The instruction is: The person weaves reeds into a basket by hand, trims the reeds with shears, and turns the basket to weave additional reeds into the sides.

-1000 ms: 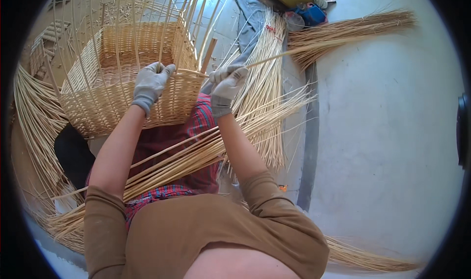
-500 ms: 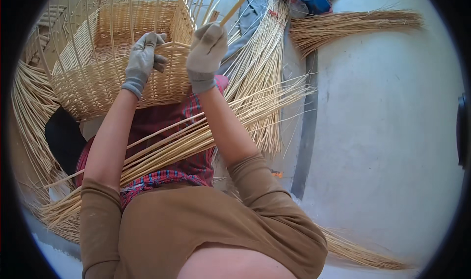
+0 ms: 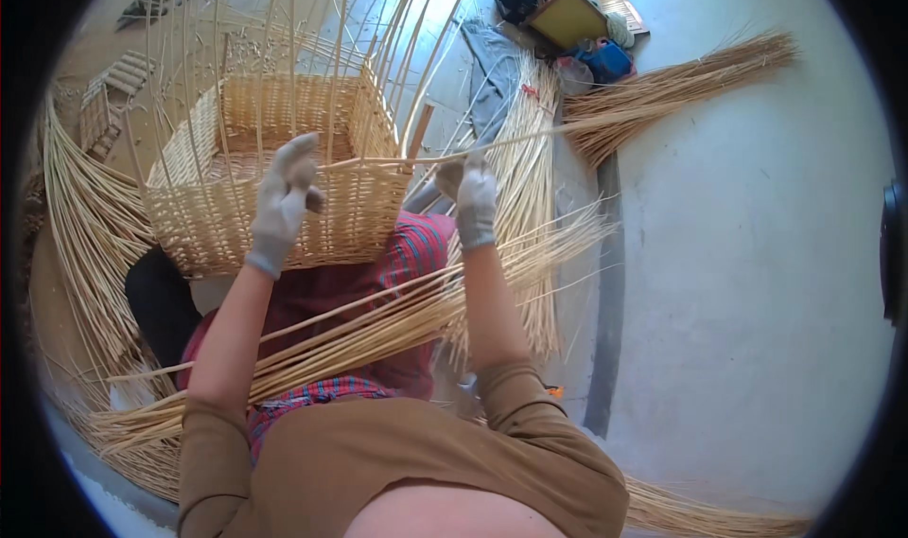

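A woven wicker basket [image 3: 213,226] with tall upright stakes stands in front of me, partly over my lap. My left hand [image 3: 282,207], in a grey-white work glove, is at its near wall. The fingers point up beside the stakes, with the thumb apart near the weave. To the right of the basket's corner, my gloved right hand [image 3: 473,202] is closed on a long pale wicker rod [image 3: 549,133]. This rod runs from the near rim past the corner and out to the right. Loose wicker rods [image 3: 359,341] lie across my lap.
A tied pale bundle [image 3: 525,159] lies right of the basket, and a browner bundle [image 3: 681,88] is beyond it. More rods [image 3: 85,226] lie at the left. A blue container [image 3: 607,62] and a yellowish box [image 3: 567,17] are at the back. Grey floor [image 3: 738,254] spreads at the right.
My right hand has moved right, away from my left. The rod has swung down from steeply upward to nearly level. My left fingers have straightened. The whole view has shifted.
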The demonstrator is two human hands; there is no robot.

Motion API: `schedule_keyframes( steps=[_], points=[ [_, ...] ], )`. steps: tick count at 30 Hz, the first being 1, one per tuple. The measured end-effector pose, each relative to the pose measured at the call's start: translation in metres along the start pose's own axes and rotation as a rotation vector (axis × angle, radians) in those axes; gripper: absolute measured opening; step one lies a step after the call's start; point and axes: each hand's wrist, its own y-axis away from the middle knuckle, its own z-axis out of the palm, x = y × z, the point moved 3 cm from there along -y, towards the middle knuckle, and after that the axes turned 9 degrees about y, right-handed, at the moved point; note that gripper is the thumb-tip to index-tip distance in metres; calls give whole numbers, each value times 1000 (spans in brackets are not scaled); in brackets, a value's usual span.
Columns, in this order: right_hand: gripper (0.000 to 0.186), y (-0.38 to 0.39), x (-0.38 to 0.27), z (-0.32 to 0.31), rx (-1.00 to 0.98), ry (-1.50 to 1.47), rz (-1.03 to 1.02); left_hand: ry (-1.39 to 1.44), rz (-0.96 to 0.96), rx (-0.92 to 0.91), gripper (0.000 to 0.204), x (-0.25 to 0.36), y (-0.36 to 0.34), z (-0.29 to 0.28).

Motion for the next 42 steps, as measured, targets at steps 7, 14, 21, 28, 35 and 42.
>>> schedule_keyframes(
  steps=[7, 14, 21, 28, 35, 42],
  points=[
    [41, 82, -12, 129, -431, 438, -659, -680, 397, -64, 76, -9, 12, -43],
    [55, 102, -3, 151, -503, 691, -637, -913, 267, -27, 72, 35, 5, -41],
    [31, 94, -43, 189, -336, 815, -680, -877, 612, 93, 34, 58, 9, -86],
    [47, 40, -2, 197, -292, 1102, -762, -1245, 234, -90, 35, 48, -11, -77],
    [22, 128, -21, 154, -667, 1010, -784, -1455, 61, -188, 32, 54, -27, -85],
    [17, 160, 18, 78, -837, 1262, -835, -867, 190, -107, 35, 113, 63, -77]
  ],
)
